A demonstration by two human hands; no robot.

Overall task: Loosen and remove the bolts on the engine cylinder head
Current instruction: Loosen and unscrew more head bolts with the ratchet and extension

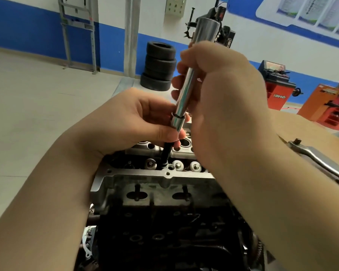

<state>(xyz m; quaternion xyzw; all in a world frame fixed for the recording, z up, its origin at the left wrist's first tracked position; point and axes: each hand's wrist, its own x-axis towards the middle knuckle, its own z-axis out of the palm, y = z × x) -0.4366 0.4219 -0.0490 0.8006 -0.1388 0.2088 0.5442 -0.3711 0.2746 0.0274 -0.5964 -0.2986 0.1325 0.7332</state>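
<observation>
The grey aluminium cylinder head (137,178) sits on the dark engine block in the lower middle. A long black bolt (166,153) stands partly out of a hole in the head. On top of it sits a chrome socket extension (188,90), tilted up to the right. My right hand (223,90) grips the extension's shaft. My left hand (141,118) pinches the socket end and the bolt's top. The bolt head is hidden by my fingers and the socket.
A chrome ratchet handle (317,159) lies on the wooden bench at the right. White valve tops (195,166) show in the head. Stacked tyres (159,67) stand behind, and red and orange workshop machines (278,85) are at the right.
</observation>
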